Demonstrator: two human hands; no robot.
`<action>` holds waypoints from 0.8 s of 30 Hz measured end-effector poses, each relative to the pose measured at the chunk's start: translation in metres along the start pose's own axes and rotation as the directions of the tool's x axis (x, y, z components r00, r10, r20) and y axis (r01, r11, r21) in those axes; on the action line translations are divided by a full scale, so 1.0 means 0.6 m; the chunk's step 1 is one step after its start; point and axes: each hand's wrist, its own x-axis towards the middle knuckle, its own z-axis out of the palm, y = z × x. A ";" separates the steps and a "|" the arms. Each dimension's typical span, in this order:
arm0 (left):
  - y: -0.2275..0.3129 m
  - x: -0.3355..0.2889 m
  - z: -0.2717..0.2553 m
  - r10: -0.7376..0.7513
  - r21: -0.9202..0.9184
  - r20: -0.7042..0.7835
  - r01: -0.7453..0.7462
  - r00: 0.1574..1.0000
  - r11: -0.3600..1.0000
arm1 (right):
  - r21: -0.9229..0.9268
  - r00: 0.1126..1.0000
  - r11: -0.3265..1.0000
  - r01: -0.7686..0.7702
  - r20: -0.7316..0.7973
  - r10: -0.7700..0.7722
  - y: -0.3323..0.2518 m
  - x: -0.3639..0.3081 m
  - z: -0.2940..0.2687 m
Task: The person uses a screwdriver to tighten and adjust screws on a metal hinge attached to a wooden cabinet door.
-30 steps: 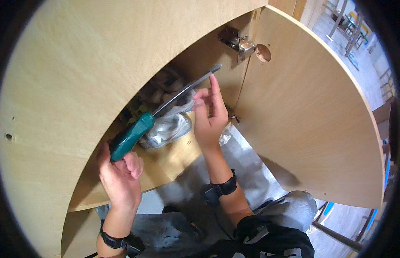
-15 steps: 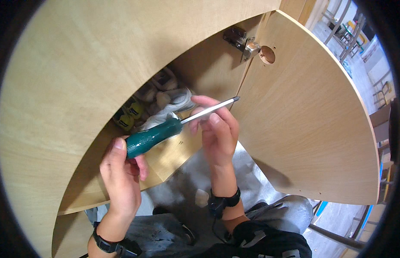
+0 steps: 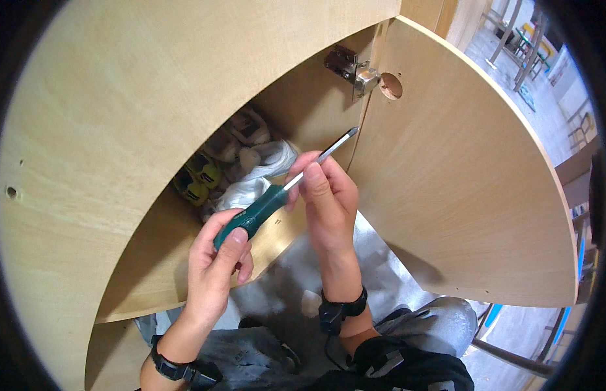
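Observation:
A screwdriver with a dark green handle (image 3: pixel 262 210) and a bright metal shaft slants up to the right in front of the cabinet opening. My left hand (image 3: pixel 217 253) is closed round the butt end of its handle. The fingers of my right hand (image 3: pixel 328 195) pinch the shaft partway along, and the dark tip sticks out beyond them. Above the tip, a metal hinge (image 3: pixel 360 75) is fixed to the cabinet's inner side wall. Its outer part lies beside a round hole (image 3: pixel 391 85) in the open door (image 3: pixel 466 189).
A large light wood panel (image 3: pixel 133 98) fills the left and top. Several shoes (image 3: pixel 251 166), some white and some yellow-black, lie inside the cabinet. My knees are below, above a grey floor (image 3: pixel 277 287). Chairs (image 3: pixel 524 49) stand beyond the door at the far right.
My left hand has moved right and down with the handle, closer to my right hand. The screwdriver now points more steeply upward, and my right fingers have closed on its shaft.

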 end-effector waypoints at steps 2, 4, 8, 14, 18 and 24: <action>0.001 0.000 0.001 0.022 0.001 0.028 -0.022 0.999 1.000 | 0.020 1.000 1.000 -0.008 0.015 0.007 -0.005 0.001 -0.003; 0.000 0.000 0.009 0.026 0.047 0.033 -0.028 0.999 0.999 | 0.021 1.000 1.000 -0.019 0.020 0.019 -0.008 0.002 -0.006; -0.006 0.004 0.017 0.043 0.103 0.097 -0.053 0.994 0.993 | 0.032 0.998 0.998 -0.057 0.031 0.056 -0.011 0.004 -0.014; -0.010 0.014 0.030 0.020 0.110 0.164 -0.038 0.986 0.993 | -0.028 0.998 0.998 -0.060 -0.001 0.060 -0.016 0.006 -0.020; -0.013 0.021 0.035 0.008 0.113 0.187 -0.029 0.982 0.993 | -0.058 0.999 0.997 -0.045 0.004 0.046 -0.021 0.010 -0.024; -0.024 0.024 0.046 0.010 0.109 0.222 -0.035 0.975 0.993 | -0.077 0.999 0.996 -0.044 0.009 0.045 -0.026 0.004 -0.038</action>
